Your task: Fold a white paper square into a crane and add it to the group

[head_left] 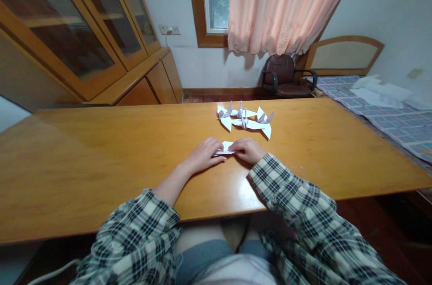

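Looking down at the wooden table, we have a small piece of folded white paper right in front of us, short of the middle of the tabletop, between two bare hands. On one side, our left hand has its fingertips bent over the paper's left end, with the thumb along the near edge, so we call that closed on the sheet. Across from it, our right hand has its fingers bunched together on the right end; we would say they hold it too, though the tip of that thumb is too small for us to make out.

Now, the handling! We judge this piece very light, with no heft to steady it, crisp along its folds but easy to crumple. It should slide readily on that glossy wood, so we favour a fingertip hold at both ends, pressure on the layered creases, and a gentle touch at any thin point that could bend or tear.

Just beyond the hands, a cluster of folded paper birds stands on the table, wings and necks angled up, crowded close, some seeming to touch. We reckon those are fragile as well: best lifted by the thicker body, never by a thin wing tip.
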Tool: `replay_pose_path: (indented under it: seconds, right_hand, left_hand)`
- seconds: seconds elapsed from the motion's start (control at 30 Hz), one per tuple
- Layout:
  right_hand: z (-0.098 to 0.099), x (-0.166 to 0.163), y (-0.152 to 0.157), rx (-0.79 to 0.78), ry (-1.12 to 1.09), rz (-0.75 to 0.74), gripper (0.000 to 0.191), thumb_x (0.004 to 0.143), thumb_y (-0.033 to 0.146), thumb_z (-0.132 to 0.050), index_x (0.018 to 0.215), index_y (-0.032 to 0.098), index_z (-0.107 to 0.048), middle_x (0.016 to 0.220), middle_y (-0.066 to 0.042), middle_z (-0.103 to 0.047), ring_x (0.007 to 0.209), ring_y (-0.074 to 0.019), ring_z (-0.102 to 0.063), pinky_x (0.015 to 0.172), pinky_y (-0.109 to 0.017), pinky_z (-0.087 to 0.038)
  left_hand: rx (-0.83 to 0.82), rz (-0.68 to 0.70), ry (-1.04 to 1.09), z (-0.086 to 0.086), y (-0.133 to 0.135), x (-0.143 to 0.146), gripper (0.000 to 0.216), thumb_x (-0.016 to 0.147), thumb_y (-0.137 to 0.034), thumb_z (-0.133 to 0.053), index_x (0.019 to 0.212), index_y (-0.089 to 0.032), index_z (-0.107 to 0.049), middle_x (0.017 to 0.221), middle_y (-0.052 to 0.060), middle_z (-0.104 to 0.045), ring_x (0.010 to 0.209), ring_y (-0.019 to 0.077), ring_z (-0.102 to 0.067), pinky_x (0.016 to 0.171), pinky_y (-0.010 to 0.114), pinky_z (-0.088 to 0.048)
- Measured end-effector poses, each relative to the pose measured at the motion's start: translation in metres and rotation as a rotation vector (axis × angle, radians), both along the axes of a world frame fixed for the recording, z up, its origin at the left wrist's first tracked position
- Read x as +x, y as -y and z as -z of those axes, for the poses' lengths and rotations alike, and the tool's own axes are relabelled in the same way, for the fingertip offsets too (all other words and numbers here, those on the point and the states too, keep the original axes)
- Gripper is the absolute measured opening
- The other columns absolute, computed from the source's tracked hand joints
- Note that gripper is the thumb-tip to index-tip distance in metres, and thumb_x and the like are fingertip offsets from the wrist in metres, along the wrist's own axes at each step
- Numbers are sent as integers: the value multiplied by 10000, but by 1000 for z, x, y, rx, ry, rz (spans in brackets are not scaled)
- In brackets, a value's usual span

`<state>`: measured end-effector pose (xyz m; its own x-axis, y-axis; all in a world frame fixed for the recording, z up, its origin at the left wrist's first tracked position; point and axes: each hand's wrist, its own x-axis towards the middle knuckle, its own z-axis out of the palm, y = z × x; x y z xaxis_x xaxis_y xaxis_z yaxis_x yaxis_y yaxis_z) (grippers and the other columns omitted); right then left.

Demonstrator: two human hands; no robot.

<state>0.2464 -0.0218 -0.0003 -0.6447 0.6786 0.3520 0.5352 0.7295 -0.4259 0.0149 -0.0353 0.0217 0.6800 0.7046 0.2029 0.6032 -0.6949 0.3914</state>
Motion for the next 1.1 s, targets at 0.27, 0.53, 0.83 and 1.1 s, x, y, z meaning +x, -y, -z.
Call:
replay_pose_path:
  seconds: [0.27, 0.53, 0.83, 1.1]
  right_hand:
    - [-1, -3, 5, 28, 41, 96, 279, 824, 133, -559, 1034, 235, -710, 976, -54, -729, 895, -175, -667, 798, -280, -482]
    - [-1, -3, 4, 12, 22, 52, 314, 803, 113, -552, 1032, 256, -713, 1038, -38, -714, 943, -172, -660, 844, -293, -489]
    - [-3, 0, 4, 4, 4, -30, 208, 771, 222, -653, 973, 198, -697, 1036, -78, -686, 971, -205, -625, 867, -352, -472]
    - [-6, -1, 4, -56, 24, 0, 159, 790, 288, -672, 889, 164, -679, 913, -87, -691, 872, -204, -626, 794, -328, -468]
  left_hand:
    - [113, -69, -39, 4, -2, 9, 135, 825, -185, -473, 931, -205, -554, 893, 60, -573, 888, 223, -487, 806, 370, -416]
    - [122, -36, -61, 3, -4, 6, 121, 812, -152, -473, 885, -201, -555, 886, 58, -568, 873, 219, -481, 783, 359, -417]
    - [45, 5, 1, 3, -2, 3, 169, 844, -350, -555, 944, -216, -583, 940, 51, -554, 909, 210, -487, 794, 341, -413]
    - [17, -14, 7, 5, -6, 2, 222, 846, -426, -566, 854, -205, -580, 890, 40, -576, 871, 198, -499, 752, 312, -399]
